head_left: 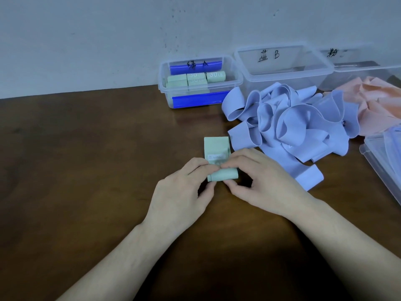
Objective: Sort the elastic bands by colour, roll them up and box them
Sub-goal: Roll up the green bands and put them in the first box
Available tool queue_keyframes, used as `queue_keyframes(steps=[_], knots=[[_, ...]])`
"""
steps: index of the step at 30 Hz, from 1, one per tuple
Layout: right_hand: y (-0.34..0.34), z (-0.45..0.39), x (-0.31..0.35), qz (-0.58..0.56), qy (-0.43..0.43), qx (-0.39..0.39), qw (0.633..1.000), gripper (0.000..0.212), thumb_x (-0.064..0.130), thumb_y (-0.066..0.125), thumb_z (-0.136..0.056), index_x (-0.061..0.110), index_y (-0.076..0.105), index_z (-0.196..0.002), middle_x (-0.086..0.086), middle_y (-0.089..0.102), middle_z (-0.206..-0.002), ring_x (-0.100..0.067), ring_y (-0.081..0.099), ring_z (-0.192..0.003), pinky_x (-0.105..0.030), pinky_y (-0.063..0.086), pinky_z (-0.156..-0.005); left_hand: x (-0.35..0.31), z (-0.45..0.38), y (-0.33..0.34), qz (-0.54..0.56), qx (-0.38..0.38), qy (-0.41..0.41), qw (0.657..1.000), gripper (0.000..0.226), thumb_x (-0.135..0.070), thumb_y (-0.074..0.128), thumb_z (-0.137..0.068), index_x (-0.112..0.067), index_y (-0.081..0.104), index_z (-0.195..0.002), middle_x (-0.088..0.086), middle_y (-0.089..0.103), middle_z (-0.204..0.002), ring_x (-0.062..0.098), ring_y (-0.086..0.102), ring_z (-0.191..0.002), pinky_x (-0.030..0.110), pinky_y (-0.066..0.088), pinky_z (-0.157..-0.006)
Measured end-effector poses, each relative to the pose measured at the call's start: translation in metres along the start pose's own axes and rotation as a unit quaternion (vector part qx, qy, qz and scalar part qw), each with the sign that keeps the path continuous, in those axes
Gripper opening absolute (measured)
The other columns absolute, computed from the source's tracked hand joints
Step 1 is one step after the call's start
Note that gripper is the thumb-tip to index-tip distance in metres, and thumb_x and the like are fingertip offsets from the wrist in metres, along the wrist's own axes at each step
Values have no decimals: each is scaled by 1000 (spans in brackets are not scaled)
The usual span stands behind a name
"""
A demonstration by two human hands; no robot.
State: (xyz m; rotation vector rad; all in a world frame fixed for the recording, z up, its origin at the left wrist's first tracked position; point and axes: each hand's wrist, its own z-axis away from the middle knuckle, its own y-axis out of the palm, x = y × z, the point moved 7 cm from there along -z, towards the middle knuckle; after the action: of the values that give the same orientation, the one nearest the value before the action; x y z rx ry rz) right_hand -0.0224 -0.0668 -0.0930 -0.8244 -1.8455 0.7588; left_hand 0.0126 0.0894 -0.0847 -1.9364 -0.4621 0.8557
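Left hand (184, 187) pinching the near-left end of the green band (217, 157), thumb under, fingers on top of the roll. Roll itself between both hands, flat tail running away from the fingertips across the table (86, 148). Right hand (258, 181) pinching the right end likewise, fingertips meeting the left ones over the middle.

To roll well, probably: even pressure from both thumbs, edges kept square so no cone forms, tail kept flat and straight ahead, turns tight enough to hold shape.

Far beyond the left hand, green box (199, 83) with finished rolls inside. Just right of the right hand, blue bands (293, 120) in a loose heap, touching nothing in hand. Farther right, pink bands (377, 101).
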Motion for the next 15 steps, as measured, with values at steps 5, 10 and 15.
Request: queue_keyframes(steps=[5, 10, 15], knots=[[-5, 9, 4, -14, 8, 24, 1000, 25, 38, 67, -82, 28, 65, -105, 19, 62, -99, -7, 51, -92, -32, 49, -77, -6, 6, -5, 14, 7, 6, 1000, 27, -44, 54, -85, -30, 65, -106, -24, 51, -90, 3, 39, -60, 3, 24, -51], [-8, 10, 6, 22, -15, -8, 1000, 28, 37, 68, -84, 23, 71, -108, 12, 61, -107, -16, 52, -96, -28, 45, -88, -3, 6, -1, 31, 15, -8, 999, 31, -47, 50, -89, -28, 67, -106, -19, 54, -110, 5, 45, -61, 4, 30, -51], [-2, 9, -3, 23, 23, 27, 999, 40, 44, 59, -90, 27, 60, -126, 17, 59, -112, -6, 46, -95, -21, 42, -85, 0, 4, -2, 46, 11, -23, 999, 38, -46, 45, -93, -29, 62, -122, -19, 48, -118, 5, 49, -63, 7, 36, -52]])
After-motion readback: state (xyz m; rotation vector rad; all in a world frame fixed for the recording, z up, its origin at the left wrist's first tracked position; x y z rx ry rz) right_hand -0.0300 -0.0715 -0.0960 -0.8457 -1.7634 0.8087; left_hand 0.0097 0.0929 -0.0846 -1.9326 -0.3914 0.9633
